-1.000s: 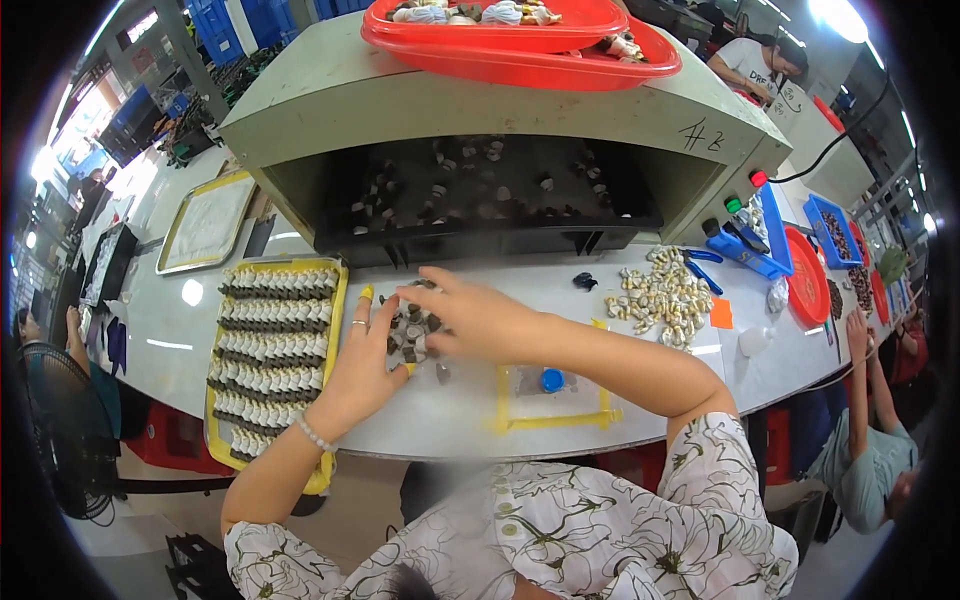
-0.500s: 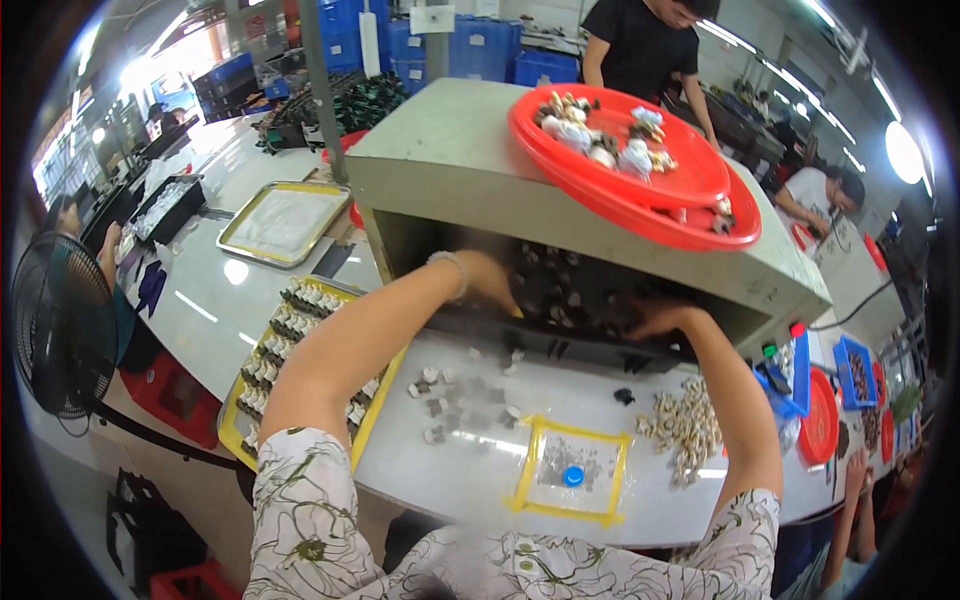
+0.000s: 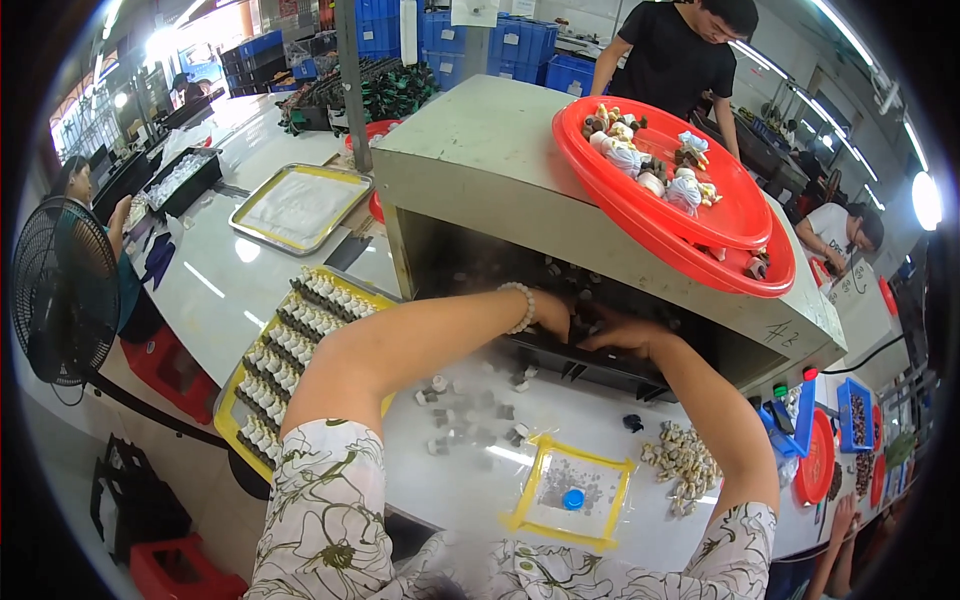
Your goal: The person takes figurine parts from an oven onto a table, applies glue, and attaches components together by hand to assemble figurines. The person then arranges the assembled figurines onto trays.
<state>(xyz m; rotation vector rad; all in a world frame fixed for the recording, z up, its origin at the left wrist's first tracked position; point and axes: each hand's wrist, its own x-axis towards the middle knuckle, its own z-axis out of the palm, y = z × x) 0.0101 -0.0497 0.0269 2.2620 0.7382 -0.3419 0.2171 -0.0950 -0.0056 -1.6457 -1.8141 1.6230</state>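
On my feed, the left hand [image 3: 553, 314] and right hand [image 3: 624, 333] reach into the black tray [image 3: 600, 375] in the cabinet [image 3: 470, 140], fingers bent and near each other; I cannot tell whether they grip anything. Small pieces [image 3: 555, 268] lie beyond the fingers, loose pieces [image 3: 505, 411] on the near side, the blue cap [image 3: 572, 500] farther below them

Black tray [image 3: 560, 362], ribbed front wall, sits in opening of pale box [image 3: 480, 130]. Small white-and-dark pieces [image 3: 552, 268] lie scattered inside, partly hidden, blurred; left hand [image 3: 553, 315] and right hand [image 3: 622, 333] close together over tray, hold unclear. Similar pieces [image 3: 517, 433] loose on table [image 3: 455, 495] before tray.
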